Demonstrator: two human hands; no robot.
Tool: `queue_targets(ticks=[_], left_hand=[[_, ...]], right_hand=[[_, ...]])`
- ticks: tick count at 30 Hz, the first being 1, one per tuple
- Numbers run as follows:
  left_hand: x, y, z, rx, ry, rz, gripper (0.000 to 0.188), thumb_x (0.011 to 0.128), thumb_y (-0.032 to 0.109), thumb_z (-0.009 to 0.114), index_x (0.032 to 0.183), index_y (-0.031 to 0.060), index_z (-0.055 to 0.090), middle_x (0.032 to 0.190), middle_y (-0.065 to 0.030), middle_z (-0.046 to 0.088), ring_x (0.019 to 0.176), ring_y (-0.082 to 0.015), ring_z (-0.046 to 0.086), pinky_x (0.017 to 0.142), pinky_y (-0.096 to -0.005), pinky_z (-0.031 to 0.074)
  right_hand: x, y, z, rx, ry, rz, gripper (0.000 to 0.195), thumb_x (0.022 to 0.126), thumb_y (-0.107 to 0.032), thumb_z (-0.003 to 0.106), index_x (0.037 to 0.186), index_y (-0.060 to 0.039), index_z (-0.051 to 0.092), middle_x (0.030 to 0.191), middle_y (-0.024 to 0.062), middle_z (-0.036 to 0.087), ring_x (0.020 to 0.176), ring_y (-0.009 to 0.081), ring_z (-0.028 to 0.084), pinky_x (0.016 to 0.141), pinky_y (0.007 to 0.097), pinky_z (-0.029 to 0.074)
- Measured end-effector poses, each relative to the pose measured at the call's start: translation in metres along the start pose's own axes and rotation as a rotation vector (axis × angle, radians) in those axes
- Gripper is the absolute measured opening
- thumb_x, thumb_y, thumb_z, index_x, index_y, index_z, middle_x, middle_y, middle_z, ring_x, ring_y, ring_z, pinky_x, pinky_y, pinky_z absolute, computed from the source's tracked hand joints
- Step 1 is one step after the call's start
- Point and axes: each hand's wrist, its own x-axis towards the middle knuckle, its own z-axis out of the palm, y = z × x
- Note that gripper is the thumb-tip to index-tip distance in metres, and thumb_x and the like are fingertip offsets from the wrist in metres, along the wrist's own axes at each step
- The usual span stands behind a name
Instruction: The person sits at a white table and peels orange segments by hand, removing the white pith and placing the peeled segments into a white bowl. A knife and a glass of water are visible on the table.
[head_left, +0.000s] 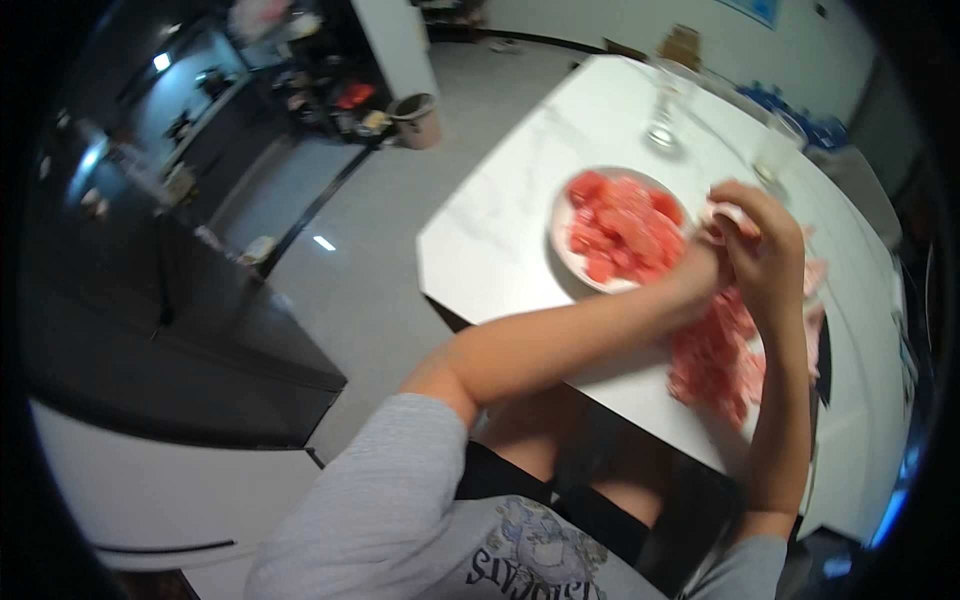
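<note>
My left hand (703, 262) and my right hand (776, 232) meet above the white marbled table (487, 225), their fingers closed around a small pale pink fruit piece (726, 214). Motion blur and the fingers hide much of it. Just left of my hands stands a white bowl (561, 244), heaped with peeled red fruit flesh (626, 221) that looks like pomelo. Below my wrists lies a loose pile of reddish membrane scraps (709, 367). Pale pink peel pieces (815, 330) lie beside my right forearm, partly hidden behind it.
Beyond the bowl stand a clear glass vessel (664, 135) and another glass (776, 150). A bin (416, 124) is on the grey floor (330, 277) left of the table. Large blue bottles (817, 127) stand by the far wall. A dark glossy cabinet (225, 345) is at left.
</note>
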Motion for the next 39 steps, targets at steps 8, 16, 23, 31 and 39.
queue_targets(ticks=[8, 16, 23, 31, 39], left_hand=[[-0.013, 0.034, 0.033, 0.190, -0.091, -0.060, 0.015, 0.101, 0.014, 0.069, 0.110, 0.0029, 0.064, 0.098, -0.0060, 0.070, 0.086, -0.0146, 0.070, 0.081, -0.0278, 0.060], [-0.019, 0.036, 0.031, 0.221, -0.260, -0.253, 0.019, 0.101, 0.013, 0.069, 0.115, 0.0021, 0.064, 0.111, -0.0078, 0.069, 0.100, -0.0151, 0.070, 0.091, -0.0316, 0.060], [-0.022, 0.037, 0.041, 0.354, -0.189, -0.239, 0.027, 0.092, 0.006, 0.078, 0.116, 0.0000, 0.066, 0.110, -0.0078, 0.069, 0.101, -0.0149, 0.070, 0.095, -0.0300, 0.060], [-0.019, 0.040, 0.037, 0.599, -0.209, -0.098, 0.025, 0.092, 0.008, 0.079, 0.113, 0.0006, 0.068, 0.107, -0.0060, 0.071, 0.096, -0.0135, 0.070, 0.091, -0.0289, 0.060], [-0.026, 0.107, 0.018, 1.302, 0.067, 0.622, 0.014, 0.093, 0.002, 0.074, 0.106, -0.0013, 0.074, 0.100, -0.0068, 0.076, 0.093, -0.0153, 0.074, 0.084, -0.0276, 0.059]], right_hand=[[-0.067, 0.079, -0.069, 0.493, 0.343, 0.444, 0.033, 0.102, -0.022, 0.072, 0.128, -0.0022, 0.070, 0.118, 0.0107, 0.073, 0.110, 0.0145, 0.068, 0.090, 0.0259, 0.055], [-0.088, 0.058, -0.059, 1.050, 0.017, 0.736, 0.055, 0.106, -0.039, 0.064, 0.145, -0.0016, 0.056, 0.133, 0.0112, 0.062, 0.103, 0.0134, 0.069, 0.083, 0.0261, 0.062], [-0.088, 0.055, -0.069, 1.010, 0.116, 0.766, 0.035, 0.098, -0.019, 0.077, 0.126, 0.0012, 0.071, 0.115, 0.0078, 0.070, 0.100, 0.0141, 0.071, 0.082, 0.0267, 0.063], [-0.093, 0.069, -0.067, 1.092, 0.277, 0.772, 0.027, 0.098, -0.017, 0.075, 0.118, 0.0005, 0.071, 0.109, 0.0091, 0.075, 0.099, 0.0166, 0.073, 0.088, 0.0299, 0.062], [-0.092, 0.071, -0.073, 1.119, 0.294, 0.697, 0.024, 0.099, -0.016, 0.074, 0.117, 0.0001, 0.069, 0.114, 0.0123, 0.074, 0.107, 0.0191, 0.073, 0.091, 0.0305, 0.062]])
